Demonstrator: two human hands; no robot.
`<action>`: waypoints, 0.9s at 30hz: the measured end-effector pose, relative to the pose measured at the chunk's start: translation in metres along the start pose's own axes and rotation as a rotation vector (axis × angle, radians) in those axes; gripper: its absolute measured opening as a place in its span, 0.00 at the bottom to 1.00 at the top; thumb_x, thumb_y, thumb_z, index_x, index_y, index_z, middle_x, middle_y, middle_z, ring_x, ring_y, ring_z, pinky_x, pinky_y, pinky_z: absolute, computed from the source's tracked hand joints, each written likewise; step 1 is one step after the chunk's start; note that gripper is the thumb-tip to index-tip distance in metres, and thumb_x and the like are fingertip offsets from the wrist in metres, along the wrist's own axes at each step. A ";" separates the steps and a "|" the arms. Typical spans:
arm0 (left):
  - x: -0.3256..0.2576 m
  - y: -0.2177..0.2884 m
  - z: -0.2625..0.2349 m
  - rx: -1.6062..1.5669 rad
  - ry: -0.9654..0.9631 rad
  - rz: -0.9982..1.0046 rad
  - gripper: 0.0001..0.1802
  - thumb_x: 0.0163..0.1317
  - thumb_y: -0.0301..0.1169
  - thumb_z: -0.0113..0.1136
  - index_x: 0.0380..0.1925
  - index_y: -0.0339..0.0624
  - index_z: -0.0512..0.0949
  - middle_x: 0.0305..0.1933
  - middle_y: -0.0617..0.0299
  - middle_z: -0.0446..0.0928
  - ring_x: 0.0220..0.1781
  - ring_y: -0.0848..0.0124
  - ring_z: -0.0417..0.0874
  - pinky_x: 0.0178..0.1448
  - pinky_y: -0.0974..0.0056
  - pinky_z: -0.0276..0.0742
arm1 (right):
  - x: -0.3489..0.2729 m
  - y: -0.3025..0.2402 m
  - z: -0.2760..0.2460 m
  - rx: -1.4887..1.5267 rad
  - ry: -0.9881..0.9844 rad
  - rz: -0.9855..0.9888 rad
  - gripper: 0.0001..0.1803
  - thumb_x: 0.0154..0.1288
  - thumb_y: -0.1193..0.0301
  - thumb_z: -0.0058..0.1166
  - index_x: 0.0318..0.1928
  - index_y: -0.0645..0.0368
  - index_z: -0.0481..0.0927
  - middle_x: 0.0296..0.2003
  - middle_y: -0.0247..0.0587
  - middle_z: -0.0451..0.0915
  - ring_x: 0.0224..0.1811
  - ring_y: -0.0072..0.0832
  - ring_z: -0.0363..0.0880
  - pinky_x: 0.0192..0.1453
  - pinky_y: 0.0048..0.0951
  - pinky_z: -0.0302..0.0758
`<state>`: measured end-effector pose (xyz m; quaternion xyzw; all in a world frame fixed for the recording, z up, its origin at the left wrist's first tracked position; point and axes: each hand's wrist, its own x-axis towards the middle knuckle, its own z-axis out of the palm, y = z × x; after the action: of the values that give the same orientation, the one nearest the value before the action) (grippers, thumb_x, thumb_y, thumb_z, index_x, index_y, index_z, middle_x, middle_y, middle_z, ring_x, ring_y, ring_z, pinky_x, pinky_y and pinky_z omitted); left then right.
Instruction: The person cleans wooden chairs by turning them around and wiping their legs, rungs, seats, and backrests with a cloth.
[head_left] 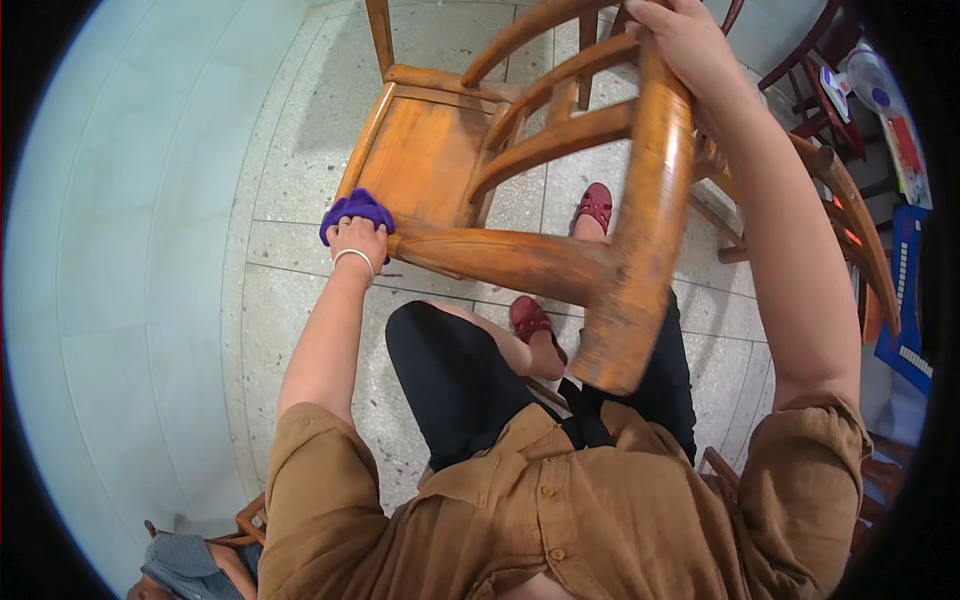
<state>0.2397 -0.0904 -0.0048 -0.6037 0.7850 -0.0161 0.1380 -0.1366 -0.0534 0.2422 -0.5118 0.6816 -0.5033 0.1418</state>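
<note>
A brown wooden chair (640, 215) is tilted in front of me, its slatted back toward my right and its orange-brown seat (425, 150) facing up. My left hand (358, 242), with a white bangle at the wrist, is closed on a bunched purple cloth (352, 207). That cloth presses against the near left corner of the chair, by the seat edge. Up at the top right, my right hand (690, 45) wraps around the chair's back post. Its fingers are partly hidden behind the wood.
A pale wall (120, 250) curves along the left. Speckled floor tiles (290, 320) lie beneath my feet in red shoes (530, 318). More wooden chairs (855, 215) and a blue board-like thing (905, 290) stand at the right. Another person (185, 570) is at the lower left.
</note>
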 end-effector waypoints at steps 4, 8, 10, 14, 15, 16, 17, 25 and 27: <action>0.002 -0.001 0.020 -0.037 -0.050 0.051 0.22 0.65 0.44 0.42 0.39 0.41 0.80 0.47 0.57 0.77 0.56 0.59 0.71 0.58 0.51 0.62 | -0.004 -0.034 0.016 0.090 -0.062 0.066 0.20 0.59 0.75 0.45 0.52 0.68 0.71 0.53 0.45 0.65 0.52 0.37 0.68 0.56 0.32 0.68; 0.000 -0.016 0.045 -0.234 0.013 0.031 0.19 0.64 0.42 0.46 0.36 0.39 0.79 0.43 0.50 0.77 0.52 0.53 0.73 0.56 0.51 0.65 | -0.006 -0.039 0.022 0.152 -0.092 0.061 0.17 0.59 0.75 0.45 0.49 0.66 0.73 0.51 0.44 0.64 0.51 0.36 0.68 0.56 0.32 0.68; -0.002 0.001 0.074 -0.654 0.198 -0.012 0.18 0.64 0.39 0.47 0.36 0.35 0.79 0.41 0.45 0.77 0.49 0.50 0.74 0.55 0.51 0.66 | 0.000 -0.036 0.011 0.089 -0.038 0.065 0.17 0.59 0.75 0.45 0.49 0.66 0.73 0.51 0.44 0.64 0.51 0.36 0.68 0.56 0.32 0.68; -0.059 -0.012 0.080 -1.269 0.175 -0.484 0.18 0.66 0.38 0.46 0.36 0.31 0.77 0.36 0.41 0.78 0.36 0.53 0.78 0.43 0.56 0.71 | 0.013 -0.021 0.037 0.055 -0.031 0.084 0.15 0.61 0.75 0.45 0.48 0.67 0.74 0.50 0.43 0.65 0.49 0.33 0.69 0.54 0.32 0.69; -0.062 -0.023 0.081 -1.186 0.031 -0.539 0.18 0.66 0.38 0.46 0.35 0.32 0.77 0.35 0.40 0.78 0.37 0.51 0.78 0.42 0.55 0.71 | 0.013 -0.028 0.038 0.108 -0.060 0.108 0.15 0.62 0.75 0.45 0.48 0.67 0.74 0.49 0.42 0.65 0.48 0.33 0.69 0.53 0.33 0.69; -0.069 -0.020 0.078 -1.187 0.024 -0.552 0.18 0.66 0.38 0.46 0.35 0.32 0.77 0.35 0.40 0.78 0.37 0.51 0.78 0.42 0.55 0.71 | 0.000 -0.042 0.035 0.168 -0.088 0.145 0.14 0.62 0.76 0.45 0.48 0.67 0.74 0.47 0.41 0.67 0.46 0.31 0.70 0.52 0.32 0.70; -0.071 -0.012 0.068 -0.896 0.012 -0.245 0.19 0.66 0.39 0.46 0.33 0.31 0.77 0.34 0.38 0.78 0.36 0.48 0.78 0.41 0.53 0.71 | -0.004 -0.039 0.032 0.248 -0.142 0.106 0.14 0.62 0.76 0.44 0.48 0.66 0.74 0.46 0.41 0.68 0.46 0.30 0.70 0.51 0.32 0.71; -0.061 0.094 0.042 -0.507 -0.178 -0.005 0.22 0.67 0.43 0.40 0.38 0.37 0.78 0.42 0.42 0.78 0.48 0.45 0.76 0.60 0.47 0.62 | -0.003 -0.043 0.046 0.169 -0.075 0.096 0.13 0.64 0.76 0.44 0.47 0.66 0.74 0.48 0.40 0.67 0.44 0.30 0.71 0.51 0.31 0.71; -0.051 0.104 0.045 -0.489 -0.063 -0.054 0.21 0.66 0.41 0.41 0.37 0.36 0.79 0.42 0.45 0.79 0.49 0.49 0.76 0.59 0.47 0.59 | 0.000 -0.040 0.048 0.205 -0.083 0.103 0.13 0.63 0.76 0.44 0.47 0.66 0.74 0.48 0.40 0.67 0.44 0.30 0.71 0.51 0.32 0.72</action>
<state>0.1643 -0.0069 -0.0580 -0.6402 0.7444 0.1893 0.0117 -0.0800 -0.0780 0.2533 -0.4792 0.6456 -0.5408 0.2472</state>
